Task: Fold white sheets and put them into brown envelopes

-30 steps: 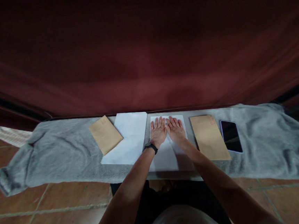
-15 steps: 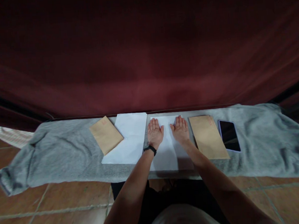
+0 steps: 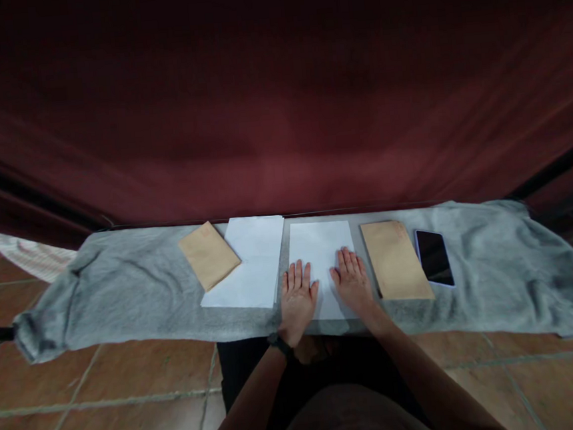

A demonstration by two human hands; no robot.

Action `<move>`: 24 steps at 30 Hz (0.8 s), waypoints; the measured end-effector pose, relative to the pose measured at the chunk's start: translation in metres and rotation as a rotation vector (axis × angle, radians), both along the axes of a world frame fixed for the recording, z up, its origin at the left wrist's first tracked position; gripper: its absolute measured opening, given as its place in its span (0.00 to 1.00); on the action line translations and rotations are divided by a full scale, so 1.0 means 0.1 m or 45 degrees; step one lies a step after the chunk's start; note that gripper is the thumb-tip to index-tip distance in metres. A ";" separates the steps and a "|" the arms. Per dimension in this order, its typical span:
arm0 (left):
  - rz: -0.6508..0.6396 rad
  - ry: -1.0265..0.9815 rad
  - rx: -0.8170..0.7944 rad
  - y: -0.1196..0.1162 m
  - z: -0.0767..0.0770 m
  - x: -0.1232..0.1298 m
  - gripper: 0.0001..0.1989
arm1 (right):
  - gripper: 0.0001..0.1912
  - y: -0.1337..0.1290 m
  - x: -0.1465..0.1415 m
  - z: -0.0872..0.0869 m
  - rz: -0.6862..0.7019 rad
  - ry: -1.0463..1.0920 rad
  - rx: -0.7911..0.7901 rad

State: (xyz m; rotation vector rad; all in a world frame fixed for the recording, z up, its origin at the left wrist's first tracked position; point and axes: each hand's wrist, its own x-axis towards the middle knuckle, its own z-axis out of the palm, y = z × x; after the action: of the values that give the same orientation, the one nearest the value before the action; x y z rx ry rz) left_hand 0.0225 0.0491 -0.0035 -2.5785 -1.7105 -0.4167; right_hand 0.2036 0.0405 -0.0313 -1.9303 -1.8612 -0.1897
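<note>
A white sheet of paper [image 3: 319, 239] lies upright before me on the grey cloth. My left hand [image 3: 298, 301] rests flat on its left edge, palm down, fingers stretched out. On its right edge my right hand [image 3: 353, 283] lies flat too, fingers extended. Neither hand grips anything. To the left is a stack of white paper [image 3: 253, 265], with a brown envelope [image 3: 210, 255] lying askew over its left side. Just right of my right hand sit more brown envelopes [image 3: 396, 262], apparently a small stack.
A phone [image 3: 435, 257] with a pale purple edge lies right of the envelopes. The grey cloth [image 3: 137, 288] covers a long narrow surface. Behind it rises a dark red fabric wall [image 3: 278, 122]. Tiled floor [image 3: 150, 381] shows in front.
Both hands have slid back towards me along the sheet, from near its far edge to its nearer half, uncovering the far part. The view has shifted slightly.
</note>
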 end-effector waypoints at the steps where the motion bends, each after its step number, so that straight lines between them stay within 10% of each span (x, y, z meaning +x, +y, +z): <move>1: -0.019 -0.006 0.002 -0.07 0.01 -0.03 0.28 | 0.31 -0.08 -0.01 0.01 0.017 -0.011 -0.006; 12: -0.111 0.089 -0.062 -0.65 0.00 -0.29 0.27 | 0.33 -0.79 0.07 0.04 0.148 -0.099 -0.048; 24: -0.296 0.467 -0.251 -0.62 0.23 -0.34 0.31 | 0.31 -1.00 0.16 0.01 0.197 -0.022 -0.026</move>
State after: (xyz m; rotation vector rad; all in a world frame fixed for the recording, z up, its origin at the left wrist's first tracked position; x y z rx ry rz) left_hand -0.0119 -0.0125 0.0195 -2.7758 -1.3971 0.2260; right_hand 0.2193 -0.0594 -0.0306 -1.7932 -2.0204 -0.1392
